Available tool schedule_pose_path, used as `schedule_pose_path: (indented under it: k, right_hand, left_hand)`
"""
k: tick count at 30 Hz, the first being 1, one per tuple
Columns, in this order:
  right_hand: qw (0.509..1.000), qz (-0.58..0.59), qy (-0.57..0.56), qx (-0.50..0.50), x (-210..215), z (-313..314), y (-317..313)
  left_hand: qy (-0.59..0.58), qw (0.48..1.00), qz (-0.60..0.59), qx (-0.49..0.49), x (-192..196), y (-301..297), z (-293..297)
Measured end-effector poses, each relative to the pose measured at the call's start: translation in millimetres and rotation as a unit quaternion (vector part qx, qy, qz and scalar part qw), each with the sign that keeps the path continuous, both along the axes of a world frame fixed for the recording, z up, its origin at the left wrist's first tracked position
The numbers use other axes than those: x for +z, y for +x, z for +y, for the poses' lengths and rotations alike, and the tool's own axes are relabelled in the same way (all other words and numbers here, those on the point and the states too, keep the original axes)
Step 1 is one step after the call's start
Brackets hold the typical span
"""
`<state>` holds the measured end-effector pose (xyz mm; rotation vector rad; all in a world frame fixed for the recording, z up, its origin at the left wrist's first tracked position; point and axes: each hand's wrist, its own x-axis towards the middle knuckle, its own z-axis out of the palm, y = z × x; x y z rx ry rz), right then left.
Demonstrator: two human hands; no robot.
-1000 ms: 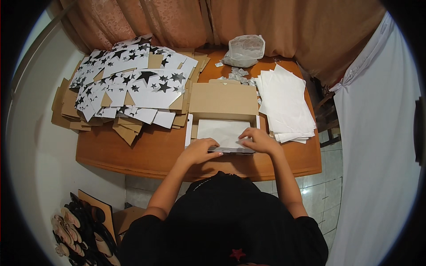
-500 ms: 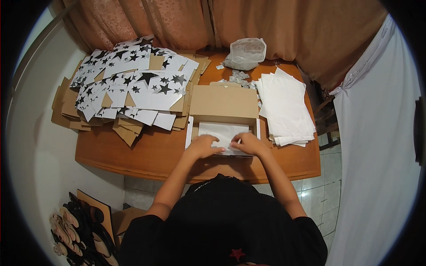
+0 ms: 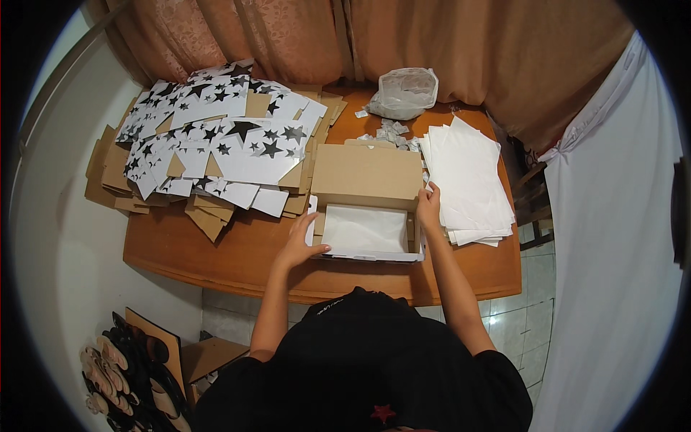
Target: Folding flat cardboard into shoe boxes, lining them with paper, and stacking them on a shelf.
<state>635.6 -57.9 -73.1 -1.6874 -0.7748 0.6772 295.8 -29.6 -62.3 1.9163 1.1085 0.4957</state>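
Cloth of a black shirt fills the near edge, bearing a red star and, toward its far end, a short line of pale lettering too small to make out surely. Sandals and shoes lie heaped at the lower left, on the near side of the wooden table. Near the table's front edge, at about its middle, sits the task's thing, an open cardboard box, brown inside, its lid raised on the far side. The left hand is at the box's near left corner, fingers spread along the side, thumb reaching apart to the front rim. The right hand touches the right edge near the lid's fold, fingers bent; whether they pinch the card cannot be told. A white sheet lies flat in the box. Just right of it is a stack of white paper; to the left, a big pile of flat boxes with black stars printed on white. Beyond the lid, small packets lie scattered before a clear plastic bag, and brown curtains hang behind.
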Motion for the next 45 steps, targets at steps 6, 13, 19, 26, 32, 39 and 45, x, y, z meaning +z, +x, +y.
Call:
schedule_pose_path:
  k: [6, 13, 19, 26, 32, 39, 45]
  right_hand:
    - [0.961, -0.267, 0.051, -0.045, -5.0, -0.3, -18.8]
    - [0.986, -0.005, 0.168, -0.011, 6.7, 6.9, -6.4]
    - [0.936, 0.000, 0.351, 0.003, 6.0, -3.2, 2.0]
    - [0.916, -0.074, 0.394, 0.025, 32.4, -70.1, -32.4]
    - [0.936, -0.275, 0.220, 0.023, 22.8, -105.0, -49.1]
    - [0.921, -0.359, 0.143, 0.036, 24.6, -112.1, -68.1]
    - [0.911, -0.392, 0.129, 0.009, 18.4, -108.2, -73.0]
  left_hand:
    - [-0.023, 0.989, -0.119, 0.087, -11.2, 17.3, -13.0]
    - [0.003, 0.983, -0.158, 0.096, -25.5, 20.4, -7.2]
    - [0.108, 0.973, -0.155, 0.131, -27.7, 32.4, -2.0]
    - [0.393, 0.901, -0.040, 0.181, -26.9, 38.8, -66.6]
    - [0.339, 0.940, 0.018, 0.023, -26.6, 58.6, -93.4]
    - [0.277, 0.960, 0.041, 0.029, -33.1, 71.2, -92.6]
    - [0.238, 0.969, -0.058, 0.013, -34.8, 63.3, -101.2]
